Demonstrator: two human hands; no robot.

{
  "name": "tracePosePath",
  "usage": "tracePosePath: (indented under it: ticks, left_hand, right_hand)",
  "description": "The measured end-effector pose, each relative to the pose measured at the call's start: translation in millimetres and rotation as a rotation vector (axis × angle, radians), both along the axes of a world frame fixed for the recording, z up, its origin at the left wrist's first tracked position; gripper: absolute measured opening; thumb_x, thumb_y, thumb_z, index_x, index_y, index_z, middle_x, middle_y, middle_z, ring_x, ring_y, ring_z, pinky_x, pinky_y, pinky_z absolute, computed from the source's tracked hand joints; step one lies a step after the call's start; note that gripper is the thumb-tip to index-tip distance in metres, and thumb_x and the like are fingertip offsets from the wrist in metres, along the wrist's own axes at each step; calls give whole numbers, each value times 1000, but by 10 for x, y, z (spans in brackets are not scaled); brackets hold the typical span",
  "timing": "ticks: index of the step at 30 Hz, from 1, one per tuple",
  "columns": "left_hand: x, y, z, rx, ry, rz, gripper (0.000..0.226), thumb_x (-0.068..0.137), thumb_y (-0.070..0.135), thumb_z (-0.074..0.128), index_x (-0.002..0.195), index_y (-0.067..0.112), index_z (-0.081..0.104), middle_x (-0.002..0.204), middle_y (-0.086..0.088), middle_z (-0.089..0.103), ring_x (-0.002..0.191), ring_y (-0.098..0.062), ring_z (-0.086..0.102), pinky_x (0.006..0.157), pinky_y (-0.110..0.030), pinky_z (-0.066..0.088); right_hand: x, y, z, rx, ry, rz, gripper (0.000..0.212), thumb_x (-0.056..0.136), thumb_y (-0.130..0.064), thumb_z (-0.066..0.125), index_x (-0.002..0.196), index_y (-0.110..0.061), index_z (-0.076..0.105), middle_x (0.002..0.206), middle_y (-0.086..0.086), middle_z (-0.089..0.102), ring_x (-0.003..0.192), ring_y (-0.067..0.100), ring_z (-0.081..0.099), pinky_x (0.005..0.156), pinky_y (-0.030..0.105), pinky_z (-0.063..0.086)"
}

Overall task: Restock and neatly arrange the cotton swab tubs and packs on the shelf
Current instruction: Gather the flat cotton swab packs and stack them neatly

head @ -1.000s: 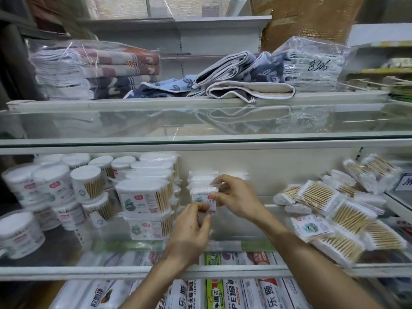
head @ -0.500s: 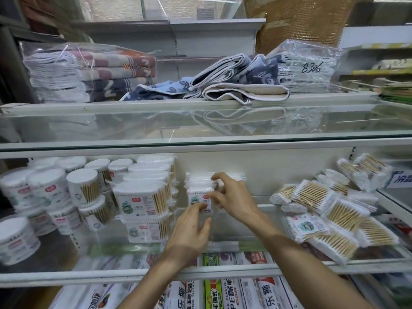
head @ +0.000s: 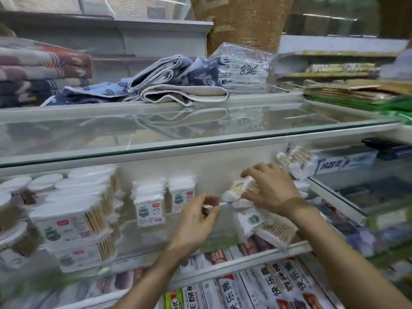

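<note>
Right hand [head: 270, 189] grips, fingers curled; left hand [head: 196, 219] seemingly pinches.

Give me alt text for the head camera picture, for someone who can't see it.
A person's right hand grips a cotton swab pack at a glass store shelf, the left hand just beside it with curled fingers. Upright packs and stacked square tubs stand to the left.

The shelf boards [head: 200, 130] are clear glass, glossy and mirror-like, with matt white edging. On top lie soft woven cloth towels [head: 174, 85] and a crinkled clear plastic bag [head: 245, 63]. Below, the swab tubs [head: 73, 219] are transparent hard plastic with smooth white lids. The loose swab pack [head: 240, 190] — thin shiny film — shows pale wooden sticks with fluffy cotton tips. At upper centre stands a rough brown woven mat [head: 243, 21].
</note>
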State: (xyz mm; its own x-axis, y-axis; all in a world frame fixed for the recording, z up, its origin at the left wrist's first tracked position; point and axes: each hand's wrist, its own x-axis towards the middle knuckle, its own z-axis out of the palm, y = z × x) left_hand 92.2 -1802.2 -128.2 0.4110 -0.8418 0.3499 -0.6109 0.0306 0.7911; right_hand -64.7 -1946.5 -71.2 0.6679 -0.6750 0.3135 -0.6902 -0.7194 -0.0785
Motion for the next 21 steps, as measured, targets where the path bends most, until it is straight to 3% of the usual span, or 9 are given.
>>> tracePosePath:
  ticks: [4, 7, 11, 16, 19, 21]
  left_hand:
    - [-99, -240, -11, 8, -21, -25, 19, 98, 23, 58, 117, 26, 59, 115, 12, 58, 93, 6, 58, 76, -4, 47]
    - [-151, -371, 13, -18, -49, -16, 21, 98, 23, 59, 118, 21, 61, 112, 11, 58, 91, 5, 57, 73, -4, 47]
    - [-160, -442, 48, -45, -107, -57, 28, 96, 20, 62, 123, 23, 57, 113, 18, 52, 89, 8, 57, 75, -7, 48]
    - [-42, -467, 64, -126, -345, -111, 44, 90, 28, 69, 130, 34, 50, 131, 19, 43, 106, 7, 48, 96, -21, 46]
    - [30, -454, 82, -195, -424, -105, 38, 90, 31, 68, 126, 32, 55, 131, 11, 52, 117, -7, 51, 102, -34, 47]
    - [52, -428, 96, -249, -442, -84, 29, 90, 25, 69, 119, 26, 62, 121, 8, 59, 110, -6, 55, 97, -31, 49]
  right_hand:
    - [-284, -107, -1, 86, 95, -31, 69, 79, -73, 59, 137, -40, 42, 143, -5, 50, 131, 26, 43, 109, 45, 31]
    - [-279, -110, -108, 6, 150, -82, 72, 82, -69, 57, 141, -36, 35, 143, 0, 51, 129, 26, 44, 108, 45, 30]
    - [-274, -144, -141, 35, 20, -33, 65, 84, -51, 63, 140, -33, 37, 136, 1, 56, 123, 25, 48, 107, 44, 34]
    - [-310, -128, 79, 345, -235, 168, 59, 78, -49, 63, 133, -34, 47, 130, -3, 59, 116, 13, 55, 99, 39, 47]
    - [-256, -94, 132, 448, -248, 262, 49, 85, -49, 64, 130, -34, 51, 130, -5, 60, 116, 9, 57, 93, 31, 50]
    - [-201, -68, 126, 496, -273, 295, 46, 87, -53, 64, 128, -35, 53, 128, -7, 61, 114, 6, 57, 85, 22, 47]
